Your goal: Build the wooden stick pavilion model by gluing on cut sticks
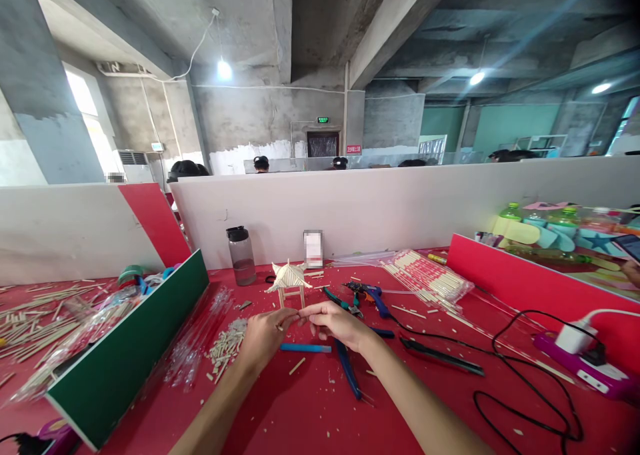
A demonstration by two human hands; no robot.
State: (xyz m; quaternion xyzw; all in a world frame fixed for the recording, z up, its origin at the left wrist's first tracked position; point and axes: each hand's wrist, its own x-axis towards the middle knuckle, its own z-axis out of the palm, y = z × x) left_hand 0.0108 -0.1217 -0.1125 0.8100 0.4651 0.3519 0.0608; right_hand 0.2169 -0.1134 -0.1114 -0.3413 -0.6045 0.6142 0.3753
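My left hand (264,336) and my right hand (336,323) meet over the red table (310,408), fingertips pinched together on a small thin stick piece (299,316) between them. Just behind them stands a little pavilion model (289,280) made of pale sticks. Blue-handled pliers (347,365) and a blue strip (305,348) lie under my hands. A heap of cut stick pieces (226,346) lies to the left of my left hand.
A green-handled cutter (341,302) and a blue glue gun (371,296) lie behind my right hand. A bag of sticks (427,276), a dark bottle (241,255), black cables (525,368) and a power strip (585,365) are around. A green divider (125,355) and a red divider (540,292) bound the sides.
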